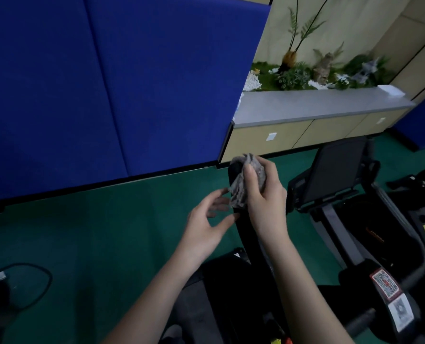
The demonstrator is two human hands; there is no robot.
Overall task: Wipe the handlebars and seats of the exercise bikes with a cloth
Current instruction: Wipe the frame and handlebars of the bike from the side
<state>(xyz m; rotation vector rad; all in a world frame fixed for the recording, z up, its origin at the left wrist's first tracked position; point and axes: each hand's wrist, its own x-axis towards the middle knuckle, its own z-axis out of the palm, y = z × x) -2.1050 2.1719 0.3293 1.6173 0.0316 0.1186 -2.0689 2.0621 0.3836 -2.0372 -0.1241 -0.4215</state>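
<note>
A grey crumpled cloth (241,187) is wrapped around the upper end of the black left handlebar (243,227) of an exercise bike. My right hand (263,194) grips the cloth and the bar through it. Just left of the bar, my left hand (206,224) hovers with its fingers spread, its fingertips close to the cloth's lower edge and holding nothing. The bike's black console (335,172) stands to the right of the handlebar. No seat is in view.
Blue padded wall panels (107,83) stand ahead on the left. A beige cabinet with a grey top (318,105) carries artificial plants. The floor (94,232) is green. A black cable (33,281) lies at lower left. A QR sticker (387,284) sits on the bike frame.
</note>
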